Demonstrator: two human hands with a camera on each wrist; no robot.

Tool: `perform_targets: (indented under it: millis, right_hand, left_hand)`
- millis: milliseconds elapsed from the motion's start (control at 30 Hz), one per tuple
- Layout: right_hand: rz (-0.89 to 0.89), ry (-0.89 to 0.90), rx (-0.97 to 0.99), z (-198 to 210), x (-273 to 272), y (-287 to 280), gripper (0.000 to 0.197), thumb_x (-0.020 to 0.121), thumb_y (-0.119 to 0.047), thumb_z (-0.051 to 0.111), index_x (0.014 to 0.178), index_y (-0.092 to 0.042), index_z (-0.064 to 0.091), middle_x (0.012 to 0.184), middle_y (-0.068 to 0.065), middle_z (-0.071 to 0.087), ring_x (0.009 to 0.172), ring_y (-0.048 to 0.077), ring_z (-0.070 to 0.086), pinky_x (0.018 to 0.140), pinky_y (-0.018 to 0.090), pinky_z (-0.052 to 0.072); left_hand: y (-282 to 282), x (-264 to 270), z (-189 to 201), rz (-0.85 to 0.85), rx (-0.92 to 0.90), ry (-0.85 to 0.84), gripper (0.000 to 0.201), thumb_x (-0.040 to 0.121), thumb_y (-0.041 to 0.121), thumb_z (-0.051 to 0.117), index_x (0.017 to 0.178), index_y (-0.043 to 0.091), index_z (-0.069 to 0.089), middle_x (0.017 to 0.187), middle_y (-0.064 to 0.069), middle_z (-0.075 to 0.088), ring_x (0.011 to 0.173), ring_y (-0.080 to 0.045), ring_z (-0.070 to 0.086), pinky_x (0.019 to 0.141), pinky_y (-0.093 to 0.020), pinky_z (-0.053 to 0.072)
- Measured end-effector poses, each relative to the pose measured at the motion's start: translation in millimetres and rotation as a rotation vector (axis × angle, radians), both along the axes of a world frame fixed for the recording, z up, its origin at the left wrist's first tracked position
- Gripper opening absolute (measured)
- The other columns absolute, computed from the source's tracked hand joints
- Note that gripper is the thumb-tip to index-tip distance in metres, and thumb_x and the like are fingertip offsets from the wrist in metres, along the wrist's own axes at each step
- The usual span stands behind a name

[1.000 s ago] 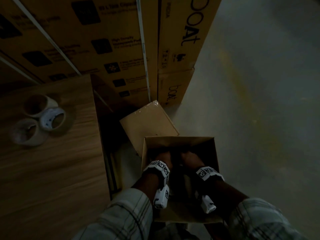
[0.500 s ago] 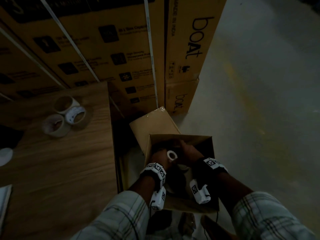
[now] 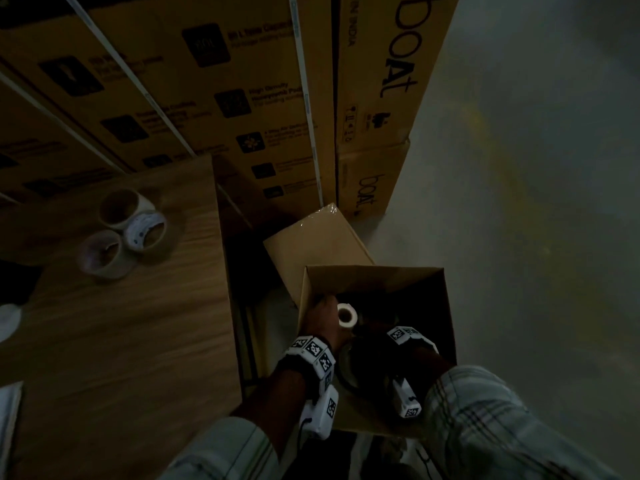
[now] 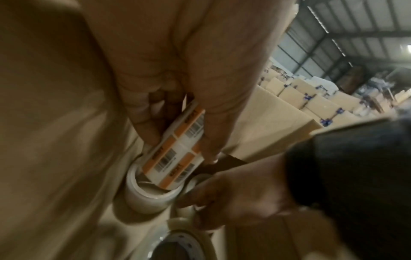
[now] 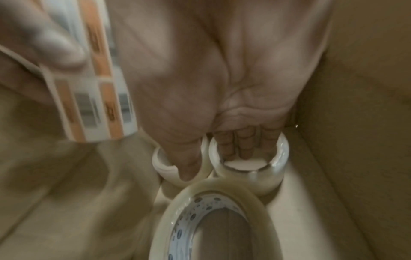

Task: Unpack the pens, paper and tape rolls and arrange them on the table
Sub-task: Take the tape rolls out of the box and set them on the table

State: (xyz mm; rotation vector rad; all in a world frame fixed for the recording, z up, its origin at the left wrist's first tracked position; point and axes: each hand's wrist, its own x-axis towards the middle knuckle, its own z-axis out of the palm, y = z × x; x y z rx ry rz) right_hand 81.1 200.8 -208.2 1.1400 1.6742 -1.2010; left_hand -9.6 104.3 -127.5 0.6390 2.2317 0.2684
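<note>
An open cardboard box [image 3: 374, 277] stands on the floor just right of the wooden table [image 3: 121, 341]. Inside it, my left hand [image 3: 323, 313] [image 4: 177, 146] pinches a small white label roll [image 3: 346, 315] [image 4: 175, 153] printed with orange barcode stickers. My right hand [image 3: 374, 329] [image 5: 213, 163] is lower in the box. Its fingers hook into the core of a clear tape roll [image 5: 251, 168], and its thumb sits in a second roll [image 5: 169, 168]. A larger tape roll [image 5: 211, 211] lies nearer the wrist. Three tape rolls [image 3: 128, 230] sit together on the table.
Tall stacked cartons [image 3: 381, 81] marked "boat" rise behind the table and box. The box's flap [image 3: 318, 244] leans toward them. Grey concrete floor [image 3: 536, 237] spreads to the right. White items [image 3: 8, 320] poke in at the table's left edge.
Both hands were deep in the box; the label roll came up between them. Now my left hand holds it near the box's left wall, while my right hand has reached back down onto the tape rolls.
</note>
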Motion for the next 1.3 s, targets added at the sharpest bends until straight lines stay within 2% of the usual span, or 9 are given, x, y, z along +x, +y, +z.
perform_targets:
  millis: [100,200,300,367,400,533,767,1000,1300]
  right_hand:
    - [0.285,-0.316,0.218,-4,4,-6,0.099,0.080,-0.078,0.018,0.148,-0.006,0.016,0.153,0.019,0.027,0.137,0.032,0.035,0.113,0.042,0.032]
    - [0.333,0.090,0.280,7,9,-11,0.106,0.069,-0.089,0.007,0.151,-0.023,0.003,0.159,0.009,0.010,0.144,0.032,0.018,0.116,0.048,0.025]
    - [0.295,-0.056,0.300,-1,6,-8,0.115,0.065,-0.092,0.005,0.149,-0.014,0.020,0.153,0.019,0.027,0.139,0.036,0.031,0.113,0.049,0.030]
    - [0.381,-0.127,0.392,2,0,-8,0.092,0.077,-0.082,0.002,0.148,-0.026,0.017,0.147,0.026,0.034,0.135,0.041,0.034,0.111,0.051,0.029]
    - [0.314,-0.020,0.397,7,-1,-5,0.069,0.089,-0.071,0.006,0.146,-0.036,0.023,0.145,0.026,0.038,0.133,0.042,0.035,0.109,0.049,0.029]
    - [0.275,0.120,0.281,48,-2,23,0.039,0.101,-0.019,0.035,0.132,-0.002,0.050,0.138,0.020,0.050,0.129,0.032,0.046,0.109,0.038,0.034]
    - [0.544,0.256,0.429,100,21,24,0.052,0.096,-0.027,0.049,0.144,-0.013,0.034,0.142,0.015,0.047,0.128,0.032,0.049,0.107,0.041,0.039]
    - [0.516,0.434,0.521,152,47,20,0.083,0.087,-0.030,0.055,0.147,0.003,0.008,0.140,0.021,0.046,0.123,0.037,0.050,0.098,0.043,0.045]
    - [0.316,0.890,0.542,208,62,-25,0.044,0.075,-0.029,0.046,0.114,-0.007,0.050,0.106,0.017,0.062,0.100,0.034,0.056,0.080,0.033,0.043]
  left_hand:
    - [0,-1,-6,0.012,-0.001,-0.010,0.059,0.075,0.027,0.076,0.123,0.008,0.046,0.128,-0.011,0.055,0.119,-0.029,0.054,0.090,-0.032,0.044]
    - [2,-5,-5,0.001,0.006,-0.003,0.054,0.078,0.023,0.073,0.123,0.006,0.047,0.130,-0.012,0.053,0.121,-0.029,0.052,0.093,-0.033,0.042]
    - [3,-5,-5,0.002,0.011,-0.017,0.053,0.078,0.021,0.073,0.122,0.005,0.049,0.129,-0.013,0.055,0.119,-0.030,0.054,0.093,-0.033,0.044]
    - [3,-4,-5,0.001,0.012,-0.038,0.053,0.077,0.022,0.074,0.121,0.006,0.050,0.128,-0.013,0.056,0.118,-0.030,0.055,0.094,-0.035,0.047]
    - [4,-4,-6,0.000,0.009,-0.047,0.053,0.076,0.023,0.074,0.121,0.006,0.050,0.128,-0.012,0.056,0.118,-0.030,0.056,0.095,-0.036,0.048]
    - [10,-1,2,0.036,0.023,-0.041,0.056,0.078,0.023,0.074,0.125,0.007,0.048,0.131,-0.012,0.054,0.120,-0.030,0.054,0.097,-0.038,0.047]
    - [10,9,39,0.106,0.096,-0.042,0.055,0.073,0.022,0.077,0.118,0.007,0.051,0.122,-0.013,0.059,0.111,-0.032,0.059,0.089,-0.037,0.051]
    - [-18,24,82,0.204,0.205,0.021,0.049,0.077,0.029,0.074,0.118,0.015,0.051,0.120,-0.008,0.062,0.111,-0.029,0.059,0.082,-0.029,0.043]
    - [-93,56,134,0.288,0.339,0.155,0.053,0.074,0.036,0.077,0.119,0.018,0.056,0.122,-0.006,0.065,0.113,-0.026,0.060,0.094,-0.034,0.049]
